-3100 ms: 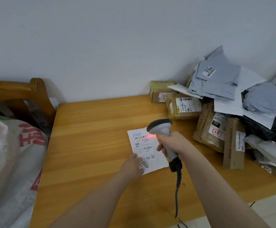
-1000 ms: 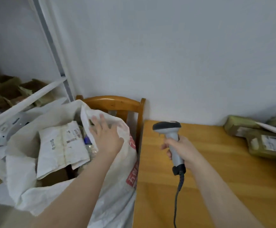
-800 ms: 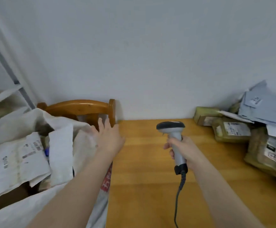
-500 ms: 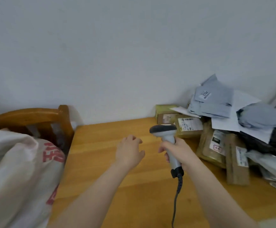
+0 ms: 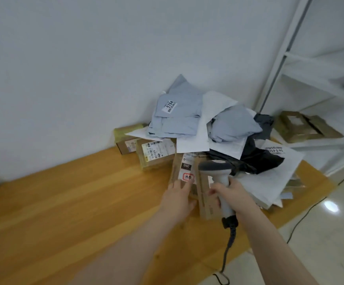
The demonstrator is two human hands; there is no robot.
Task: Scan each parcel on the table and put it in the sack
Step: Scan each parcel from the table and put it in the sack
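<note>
Head camera: on an orange wooden bench (image 5: 64, 202), the left hand (image 5: 177, 199) lays nearly straight fingers (image 5: 180, 185) flat on a brown paper parcel with a white 060 label (image 5: 184, 167), at the near edge of a heap of grey, white and black mailer bags (image 5: 218, 124) at far right. The right hand (image 5: 237, 197) wraps its fingers round a grey handheld barcode scanner (image 5: 216, 168), just right of that parcel.

I see a table (image 5: 64, 212) of smooth, varnished wood with a soft sheen. The boxes (image 5: 124, 146) look like matt brown cardboard under shiny tape. The grey mailers (image 5: 179, 118) are crinkled plastic, the black bag (image 5: 259, 159) glossier. The scanner (image 5: 216, 167) is matt grey plastic. The floor (image 5: 321, 243) looks like polished tile.
</note>
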